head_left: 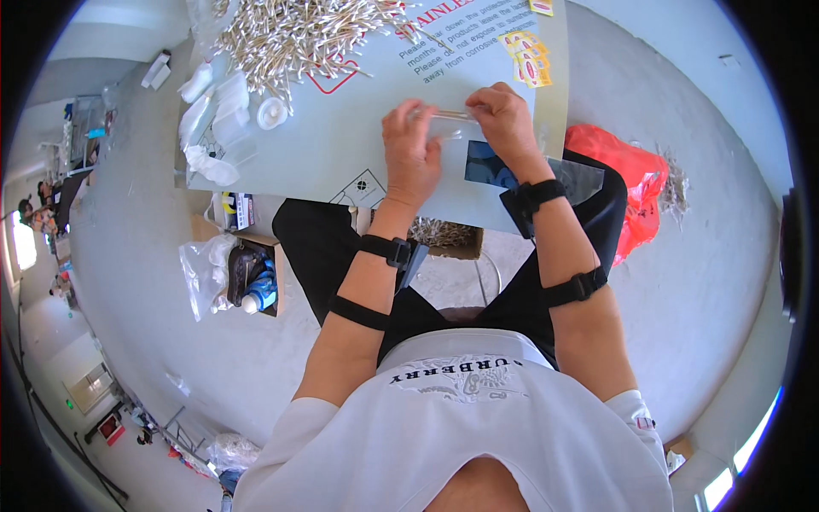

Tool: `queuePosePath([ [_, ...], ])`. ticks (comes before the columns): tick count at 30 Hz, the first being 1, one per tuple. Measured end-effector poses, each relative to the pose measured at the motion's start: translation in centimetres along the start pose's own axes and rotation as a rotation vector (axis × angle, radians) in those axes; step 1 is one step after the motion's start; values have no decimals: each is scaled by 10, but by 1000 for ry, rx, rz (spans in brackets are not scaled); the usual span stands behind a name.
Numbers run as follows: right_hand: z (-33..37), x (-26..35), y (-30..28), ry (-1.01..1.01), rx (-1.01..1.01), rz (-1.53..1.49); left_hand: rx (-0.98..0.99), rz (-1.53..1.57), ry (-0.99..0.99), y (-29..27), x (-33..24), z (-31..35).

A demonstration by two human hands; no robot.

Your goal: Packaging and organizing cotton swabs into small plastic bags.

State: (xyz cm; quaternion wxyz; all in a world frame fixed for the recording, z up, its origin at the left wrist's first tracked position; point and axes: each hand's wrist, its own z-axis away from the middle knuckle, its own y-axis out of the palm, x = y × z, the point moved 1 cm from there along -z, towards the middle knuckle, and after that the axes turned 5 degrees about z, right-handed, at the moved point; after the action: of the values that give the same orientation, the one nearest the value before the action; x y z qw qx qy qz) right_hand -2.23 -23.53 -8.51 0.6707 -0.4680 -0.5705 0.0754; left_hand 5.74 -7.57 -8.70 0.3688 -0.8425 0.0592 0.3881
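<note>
Over the sheet-covered table (324, 149), my right hand (505, 119) pinches one end of a few cotton swabs (450, 114), which lie sideways between my hands. At their other end is my left hand (411, 154), its fingers slightly blurred and its thumb standing apart from them. Just below the swabs, near the left thumb, lies a small clear piece (452, 135), too indistinct to name. A large loose heap of cotton swabs (294, 34) covers the far left of the table.
Clear plastic cases (230, 111), a round white lid (272, 113) and a crumpled white wad (212, 165) lie at the table's left. Yellow-and-red labels (531, 61) sit far right, a dark blue card (488, 164) near the front edge. A red bag (627, 183) stands rightward; a cardboard box (280, 277) sits lower left.
</note>
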Motion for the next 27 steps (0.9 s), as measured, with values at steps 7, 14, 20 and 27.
queuePosePath([
  [7, 31, -1, 16, 208, -382, -605, 155, -78, 58, -4, 15, -21],
  [14, 45, 14, 24, 280, -435, -1024, 481, -409, 70, 8, -11, 4],
  [20, 53, 23, 1, 73, -216, -295, 422, -294, -15, -2, -2, 6],
  [27, 44, 15, 8, -190, -143, 78, 512, -329, 13, 1, -7, 6],
])
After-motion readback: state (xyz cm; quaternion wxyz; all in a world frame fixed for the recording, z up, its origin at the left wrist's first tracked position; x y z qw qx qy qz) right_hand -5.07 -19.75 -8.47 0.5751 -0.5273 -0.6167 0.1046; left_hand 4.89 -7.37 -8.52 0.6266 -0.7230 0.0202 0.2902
